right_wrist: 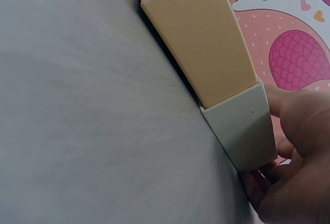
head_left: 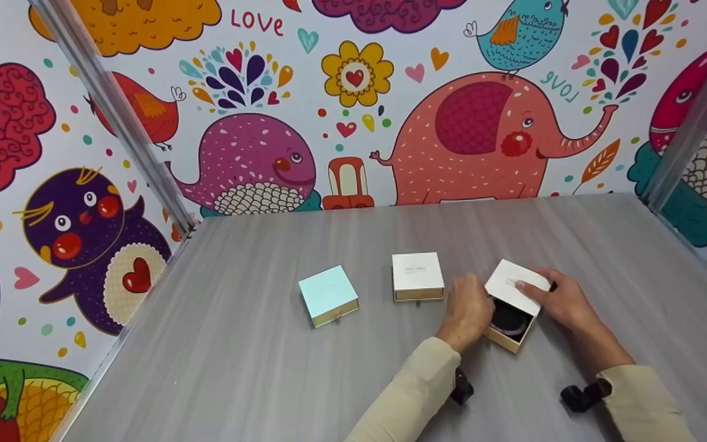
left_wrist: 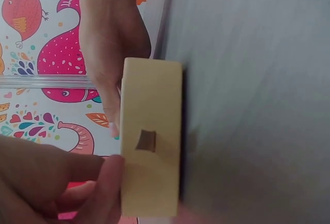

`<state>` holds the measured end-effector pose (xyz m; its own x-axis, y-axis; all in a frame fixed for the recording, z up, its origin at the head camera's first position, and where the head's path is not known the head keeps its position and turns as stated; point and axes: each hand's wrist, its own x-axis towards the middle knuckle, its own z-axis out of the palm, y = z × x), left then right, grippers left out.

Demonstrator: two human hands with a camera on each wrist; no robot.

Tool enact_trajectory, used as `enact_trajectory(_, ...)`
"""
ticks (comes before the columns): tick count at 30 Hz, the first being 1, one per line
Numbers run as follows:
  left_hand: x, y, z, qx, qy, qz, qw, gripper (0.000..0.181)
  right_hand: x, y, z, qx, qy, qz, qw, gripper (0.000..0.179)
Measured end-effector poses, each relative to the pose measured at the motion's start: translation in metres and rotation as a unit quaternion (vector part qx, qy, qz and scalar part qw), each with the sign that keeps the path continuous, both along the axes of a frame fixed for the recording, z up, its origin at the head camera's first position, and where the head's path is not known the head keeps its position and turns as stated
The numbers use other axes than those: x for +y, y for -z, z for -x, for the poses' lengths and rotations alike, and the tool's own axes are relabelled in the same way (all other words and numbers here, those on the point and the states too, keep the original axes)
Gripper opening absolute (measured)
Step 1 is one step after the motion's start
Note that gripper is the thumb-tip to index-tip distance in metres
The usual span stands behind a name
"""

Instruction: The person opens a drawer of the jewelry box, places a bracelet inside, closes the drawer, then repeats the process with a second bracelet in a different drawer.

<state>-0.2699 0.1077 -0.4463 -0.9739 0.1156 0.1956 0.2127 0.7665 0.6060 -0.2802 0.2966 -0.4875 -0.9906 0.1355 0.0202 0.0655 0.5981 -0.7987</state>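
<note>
A small white drawer box (head_left: 516, 283) stands at the right of the table, its cream drawer (head_left: 508, 345) slid partly out toward the person. Inside the drawer's dark interior lies a pale ring-shaped band (head_left: 509, 329). My right hand (head_left: 565, 301) grips the white sleeve from its far right side, thumb on top. My left hand (head_left: 467, 310) is at the drawer's left side with fingers curled. In the left wrist view its thumb (left_wrist: 111, 175) is right at the top edge of the drawer front, which carries a small brown pull tab (left_wrist: 146, 140); I cannot tell what the fingertips pinch.
A closed white box (head_left: 418, 275) stands left of the left hand, and a light blue box (head_left: 329, 294) farther left. All rest on a grey wood-grain table (head_left: 237, 350). Walls with printed cartoon animals (head_left: 255, 166) and metal posts (head_left: 117, 116) border it.
</note>
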Motion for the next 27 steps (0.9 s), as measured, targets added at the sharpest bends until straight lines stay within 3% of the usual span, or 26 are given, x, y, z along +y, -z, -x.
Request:
enact_trajectory(5, 0.0008, 0.002, 0.0003, 0.014, -0.003, 0.0, 0.9999, 0.028, 0.0002, 0.0004, -0.0003, -0.001, 0.0, 0.001, 1.0, 0.068)
enact_trajectory(10, -0.001, 0.0044, 0.001, 0.016, 0.0, -0.015, 0.9998, 0.025, 0.0007, 0.0001, -0.0001, -0.004, -0.001, -0.001, 1.0, 0.068)
enact_trajectory(18, -0.0013, 0.007, 0.0019, 0.021, 0.004, 0.006, 0.9997, 0.036, 0.0005, 0.001, -0.0007, -0.002, 0.0, 0.006, 1.0, 0.069)
enact_trajectory(23, -0.0024, 0.0084, 0.0034, 0.009, 0.014, -0.008, 0.9998, 0.047, 0.0008, 0.0007, -0.0008, -0.004, -0.001, -0.001, 1.0, 0.07)
enact_trajectory(27, -0.0053, 0.0091, 0.0052, -0.005, 0.028, -0.024, 0.9993, 0.047, 0.0012, -0.0002, -0.0008, -0.002, -0.005, -0.001, 1.0, 0.07)
